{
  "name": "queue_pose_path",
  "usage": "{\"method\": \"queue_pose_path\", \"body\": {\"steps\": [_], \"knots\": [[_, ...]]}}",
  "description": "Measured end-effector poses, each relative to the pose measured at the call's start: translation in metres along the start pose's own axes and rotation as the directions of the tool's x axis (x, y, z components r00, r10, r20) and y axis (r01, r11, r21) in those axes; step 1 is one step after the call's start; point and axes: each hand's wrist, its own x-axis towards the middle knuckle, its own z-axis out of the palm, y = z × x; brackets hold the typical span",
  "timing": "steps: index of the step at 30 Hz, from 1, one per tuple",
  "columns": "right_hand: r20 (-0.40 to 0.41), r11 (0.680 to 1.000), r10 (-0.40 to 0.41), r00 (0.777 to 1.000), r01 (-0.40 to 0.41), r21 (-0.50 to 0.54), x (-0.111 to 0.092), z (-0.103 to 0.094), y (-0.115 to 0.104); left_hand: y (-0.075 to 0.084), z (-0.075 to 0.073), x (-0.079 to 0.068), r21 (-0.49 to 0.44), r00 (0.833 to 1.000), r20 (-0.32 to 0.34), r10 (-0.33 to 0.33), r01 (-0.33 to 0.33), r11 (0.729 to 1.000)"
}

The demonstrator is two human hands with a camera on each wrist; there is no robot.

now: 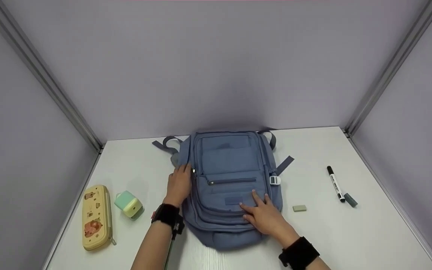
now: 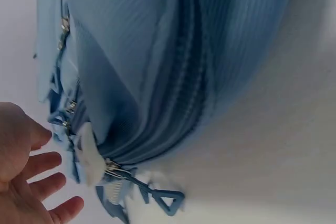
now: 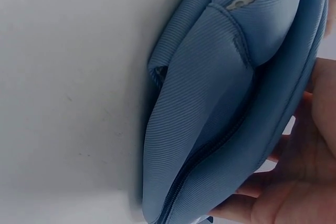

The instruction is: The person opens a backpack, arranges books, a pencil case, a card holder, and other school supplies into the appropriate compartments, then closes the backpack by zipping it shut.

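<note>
A blue backpack [image 1: 231, 159] lies on the white table with its front pocket up. My left hand [image 1: 179, 183] is at its left side, near a metal zipper pull [image 1: 193, 170]. In the left wrist view the fingers of the left hand [image 2: 26, 171] are loosely bent with nothing between them, and a triangular zipper pull [image 2: 168, 199] hangs from the bag's side. My right hand [image 1: 266, 217] rests on the lower right of the front pocket, fingers spread. The right wrist view shows the right hand [image 3: 294, 182] against the backpack's edge, beside a zipper seam [image 3: 202, 153].
To the left lie a yellow pencil case [image 1: 96, 219] and a small green and yellow block-like item [image 1: 128, 203]. On the right are a greenish eraser-like piece [image 1: 299, 208], a marker [image 1: 336, 183] and a dark green piece [image 1: 350, 200]. Grey panels [image 1: 216, 67] enclose the table.
</note>
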Motion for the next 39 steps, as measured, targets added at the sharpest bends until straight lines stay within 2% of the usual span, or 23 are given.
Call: {"method": "queue_pose_path", "body": {"steps": [3, 5, 12, 19, 28, 33, 39], "knots": [[0.009, 1.000, 0.000, 1.000, 0.000, -0.004, 0.000, 0.000, 0.000, -0.003, 0.002, 0.003, 0.011, 0.998, 0.054, -0.022, 0.021, 1.000], [0.015, 1.000, 0.008, 1.000, -0.008, -0.002, 0.000, -0.001, 0.000, -0.004, 0.003, 0.005, 0.013, 0.998, 0.051, -0.022, 0.022, 1.000], [0.005, 1.000, -0.001, 1.000, 0.001, 0.006, 0.001, -0.001, 0.000, -0.003, 0.006, 0.008, -0.008, 0.999, -0.040, -0.018, 0.018, 1.000], [0.015, 1.000, 0.003, 1.000, -0.003, 0.002, 0.001, 0.000, 0.000, 0.003, 0.013, 0.008, 0.023, 0.991, -0.133, -0.029, 0.032, 0.999], [0.007, 1.000, -0.007, 1.000, 0.007, -0.009, 0.001, -0.001, 0.001, 0.009, 0.018, 0.007, 0.036, 0.986, -0.148, -0.073, 0.079, 0.996], [0.021, 1.000, 0.010, 1.000, -0.010, 0.007, 0.000, 0.000, 0.001, 0.006, 0.017, 0.004, 0.023, 0.977, -0.205, -0.056, 0.062, 0.998], [0.003, 1.000, -0.009, 1.000, 0.009, 0.008, 0.001, -0.001, 0.003, 0.005, 0.010, 0.004, 0.001, 0.960, -0.279, -0.009, 0.009, 1.000]]}}
